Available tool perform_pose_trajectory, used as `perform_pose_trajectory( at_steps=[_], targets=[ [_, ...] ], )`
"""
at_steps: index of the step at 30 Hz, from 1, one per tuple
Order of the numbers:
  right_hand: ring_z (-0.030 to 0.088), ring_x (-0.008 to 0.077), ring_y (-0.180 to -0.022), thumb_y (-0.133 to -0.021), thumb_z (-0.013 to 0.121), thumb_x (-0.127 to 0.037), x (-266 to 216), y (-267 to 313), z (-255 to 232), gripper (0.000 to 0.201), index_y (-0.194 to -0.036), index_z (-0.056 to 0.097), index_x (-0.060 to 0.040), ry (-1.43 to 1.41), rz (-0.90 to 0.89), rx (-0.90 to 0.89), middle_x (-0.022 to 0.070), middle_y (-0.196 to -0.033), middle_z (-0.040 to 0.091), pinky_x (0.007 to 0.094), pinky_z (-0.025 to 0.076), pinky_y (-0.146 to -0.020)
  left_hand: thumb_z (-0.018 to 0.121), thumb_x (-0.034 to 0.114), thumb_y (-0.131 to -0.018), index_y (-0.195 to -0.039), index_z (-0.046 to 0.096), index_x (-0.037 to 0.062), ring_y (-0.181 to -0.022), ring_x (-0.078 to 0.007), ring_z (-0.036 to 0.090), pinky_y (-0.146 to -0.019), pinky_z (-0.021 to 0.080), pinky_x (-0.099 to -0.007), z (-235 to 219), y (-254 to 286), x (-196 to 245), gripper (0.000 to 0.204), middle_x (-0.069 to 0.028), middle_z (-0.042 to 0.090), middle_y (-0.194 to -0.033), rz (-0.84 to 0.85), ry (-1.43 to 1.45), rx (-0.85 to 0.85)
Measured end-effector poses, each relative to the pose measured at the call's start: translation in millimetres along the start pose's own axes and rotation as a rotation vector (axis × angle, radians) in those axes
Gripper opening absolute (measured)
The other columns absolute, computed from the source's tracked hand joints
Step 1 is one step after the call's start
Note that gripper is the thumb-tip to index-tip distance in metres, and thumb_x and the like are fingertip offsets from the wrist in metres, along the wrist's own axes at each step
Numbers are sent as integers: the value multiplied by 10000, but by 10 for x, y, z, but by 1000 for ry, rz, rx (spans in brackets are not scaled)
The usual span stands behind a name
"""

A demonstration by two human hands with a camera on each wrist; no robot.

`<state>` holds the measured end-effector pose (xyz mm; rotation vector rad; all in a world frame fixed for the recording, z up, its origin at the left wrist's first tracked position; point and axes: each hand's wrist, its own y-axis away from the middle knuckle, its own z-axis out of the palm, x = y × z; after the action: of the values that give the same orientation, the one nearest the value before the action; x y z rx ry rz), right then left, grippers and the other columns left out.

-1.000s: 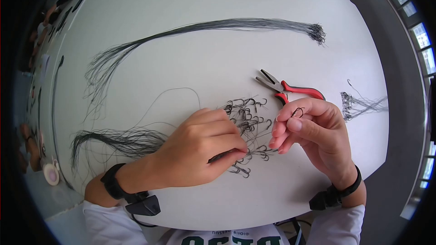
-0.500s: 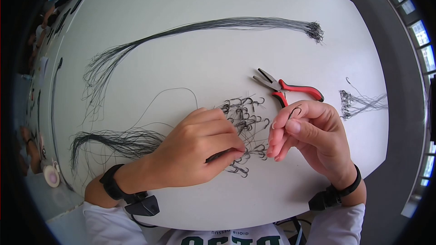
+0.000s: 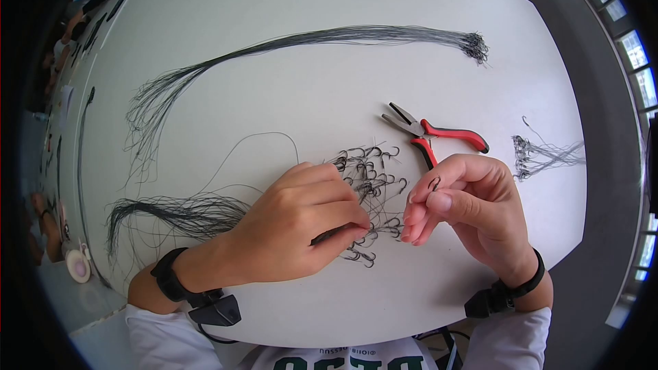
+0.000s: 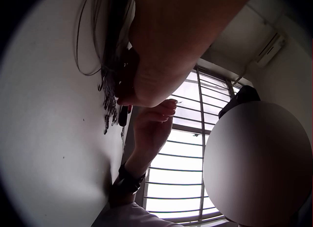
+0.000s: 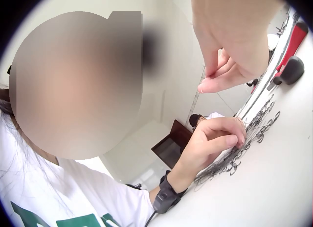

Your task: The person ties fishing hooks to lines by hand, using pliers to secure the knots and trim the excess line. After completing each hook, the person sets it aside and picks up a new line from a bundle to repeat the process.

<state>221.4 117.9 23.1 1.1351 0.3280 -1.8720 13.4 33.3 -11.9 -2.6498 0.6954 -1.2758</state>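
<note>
My left hand [image 3: 308,216] grips a bundle of thin dark lines [image 3: 181,216] between thumb and fingers, low over the table. Past its fingertips, many dark fishhooks [image 3: 373,179] spread in a tangled fan. Raised to the right of them, my right hand [image 3: 483,199] pinches a small fishhook [image 3: 434,183] between thumb and forefinger, its bend showing above the thumb tip. The other right fingers curl loosely below. In the right wrist view a thin line [image 5: 225,102] hangs beneath the pinching fingertips.
Red-handled pliers [image 3: 445,133] lie just beyond my right hand. A long bundle of lines with hooks at one end [image 3: 343,35] stretches across the far table. A smaller hooked bundle [image 3: 541,157] lies by the right edge. Other people sit far left.
The fishhook in my right hand has turned and sunk lower between thumb and forefinger, and the thumb has shifted slightly. My left hand stays nearly still on the bundle.
</note>
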Motion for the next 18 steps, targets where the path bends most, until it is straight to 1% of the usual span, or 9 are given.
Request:
perform_pose_trajectory(
  at_steps=[4, 7, 9, 12, 13, 14, 16, 17, 18],
  targets=[
    [674, 225, -782, -879, 570, -5, 19, -2, -1, 114, -957, 620, 62, 4, -24, -1, 165, -855, 668, 312, 567, -696, 739, 32, -654, -762, 642, 50, -726, -192, 555, -639, 408, -315, -4, -3, 10, 146, -17, 604, -743, -11, 4, 1],
    [665, 208, -738, -887, 570, -37, -4, 10, -13, 105, -938, 609, 46, 33, -43, 40, 140, -809, 657, 304, 559, -669, 732, 29, -662, -751, 647, 55, -728, -188, 551, -639, 406, -312, -6, -9, 12, 126, -16, 605, -741, -10, -13, -13],
    [642, 185, -671, -903, 558, -86, -99, 37, -57, 128, -925, 600, 32, 25, -114, 82, 119, -796, 639, 295, 545, -623, 729, 28, -666, -748, 648, 57, -727, -187, 549, -641, 406, -312, -11, -6, 17, 118, -16, 605, -741, -13, -12, -6],
    [527, 103, -545, -951, 443, -168, -372, 163, -244, 175, -875, 520, -31, 287, -327, 318, 13, -684, 473, 247, 495, -527, 723, 29, -674, -744, 648, 59, -724, -189, 545, -645, 406, -314, -26, 4, 21, 106, -16, 604, -741, -18, -18, -2],
    [476, 70, -551, -963, 425, -184, -494, 242, -401, 183, -948, 511, -23, 302, -392, 408, 5, -707, 451, 219, 461, -516, 720, 30, -678, -743, 647, 59, -722, -191, 543, -647, 407, -316, -27, 7, 21, 102, -17, 603, -739, -20, -28, -9],
    [461, 57, -613, -969, 423, -169, -656, 378, -681, 176, -1019, 501, -19, 316, -441, 423, 0, -732, 439, 194, 441, -547, 720, 30, -678, -743, 647, 59, -722, -191, 543, -647, 407, -316, -25, 10, 20, 102, -17, 603, -739, -20, -22, 0],
    [481, 70, -701, -963, 452, -100, -1115, 759, -1275, 173, -1084, 508, 10, 310, -495, 439, 15, -778, 474, 176, 448, -625, 713, 32, -685, -742, 642, 57, -719, -196, 539, -649, 405, -318, -25, 17, 16, 94, -22, 600, -736, -16, -28, -12],
    [540, 100, -764, -959, 456, -83, -1396, 1064, -1682, 186, -1096, 517, 28, 345, -576, 515, 50, -840, 532, 183, 492, -712, 713, 32, -685, -742, 642, 57, -719, -196, 539, -649, 405, -318, -18, 21, 12, 94, -22, 600, -736, -16, -25, -3],
    [578, 135, -865, -955, 460, -73, -1833, 1535, -2236, 235, -1151, 506, 48, 391, -591, 411, 90, -964, 578, 220, 507, -842, 708, 31, -686, -741, 639, 57, -718, -198, 538, -647, 404, -318, -9, 27, 6, 92, -26, 594, -733, -9, -25, 7]
  ],
)
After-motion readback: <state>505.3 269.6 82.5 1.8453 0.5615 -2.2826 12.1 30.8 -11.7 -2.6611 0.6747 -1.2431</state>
